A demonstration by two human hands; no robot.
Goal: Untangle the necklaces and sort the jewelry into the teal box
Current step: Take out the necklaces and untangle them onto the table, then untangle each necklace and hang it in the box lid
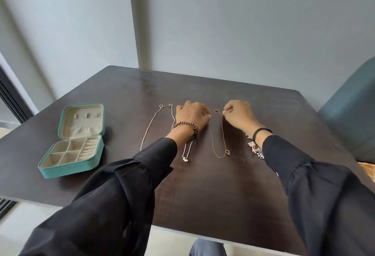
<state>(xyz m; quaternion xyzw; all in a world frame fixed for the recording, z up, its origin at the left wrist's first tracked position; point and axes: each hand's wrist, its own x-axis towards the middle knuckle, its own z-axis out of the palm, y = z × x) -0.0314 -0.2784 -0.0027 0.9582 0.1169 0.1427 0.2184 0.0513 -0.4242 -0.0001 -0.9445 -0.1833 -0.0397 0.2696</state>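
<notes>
A thin gold necklace (222, 132) with a small ring pendant lies in a long loop on the dark table (203, 184). My left hand (190, 113) pinches its left strand near the top. My right hand (239, 112) pinches the right strand by the clasp. A silver beaded necklace (151, 123) lies stretched out to the left of my left hand. Under my left wrist runs another silver chain with a small pendant (185, 159). The open teal box (75, 144), with cream compartments, sits at the table's left.
A cluster of silver jewelry pieces (255, 148) lies beside my right wrist, partly hidden by the sleeve. A blue-grey chair (353, 109) stands past the table's right edge. Grey walls rise behind the table.
</notes>
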